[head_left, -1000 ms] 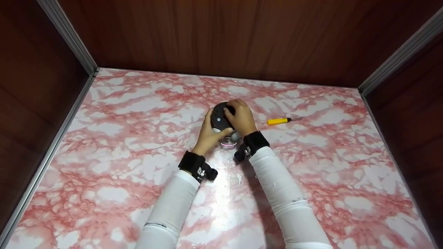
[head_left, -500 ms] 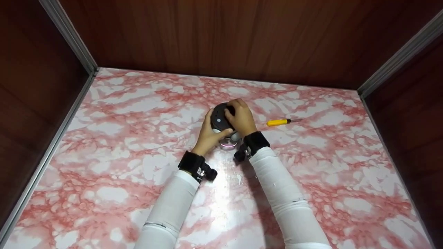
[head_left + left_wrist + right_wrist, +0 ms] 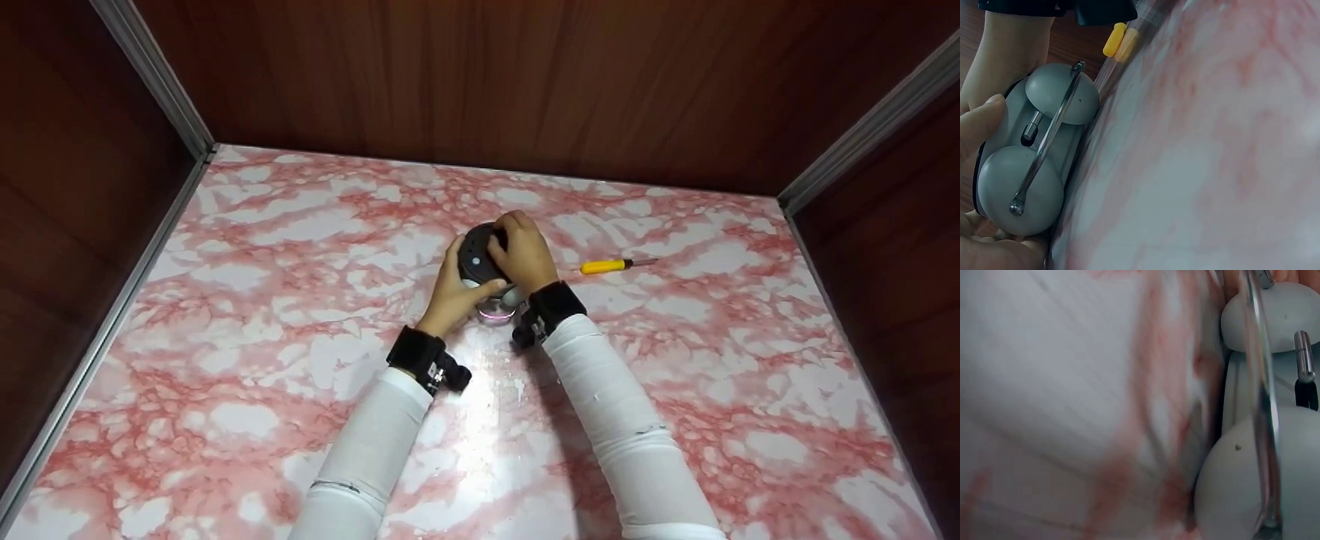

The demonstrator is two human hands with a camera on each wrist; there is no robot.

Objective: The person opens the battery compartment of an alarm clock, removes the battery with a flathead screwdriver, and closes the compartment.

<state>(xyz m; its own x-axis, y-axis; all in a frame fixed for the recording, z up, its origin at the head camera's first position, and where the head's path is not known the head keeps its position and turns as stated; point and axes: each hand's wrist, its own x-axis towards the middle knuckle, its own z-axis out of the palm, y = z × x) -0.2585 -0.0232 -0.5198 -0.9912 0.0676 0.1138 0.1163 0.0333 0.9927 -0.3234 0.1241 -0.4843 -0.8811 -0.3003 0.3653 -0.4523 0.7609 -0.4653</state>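
A grey twin-bell alarm clock (image 3: 475, 271) stands on the marbled table with its black back turned up and its bells towards the person. In the left wrist view both rounded bells (image 3: 1021, 188) show, with a small hammer (image 3: 1031, 127) between them and a shiny metal handle (image 3: 1047, 138) across them. My left hand (image 3: 448, 292) grips the clock's left side, its thumb near the bells. At the right part of the back, the curled fingers and thumb of my right hand (image 3: 526, 253) hold the clock. What lies under those fingertips is hidden.
A yellow-handled screwdriver (image 3: 604, 267) lies on the marbled table (image 3: 315, 420) to the right of the clock. Dark wooden panels (image 3: 480, 82) with metal corner strips bound the back and both sides.
Both hands keep nearly the same hold on the clock. The whole head view shifts very slightly, and the screwdriver stays where it lies.
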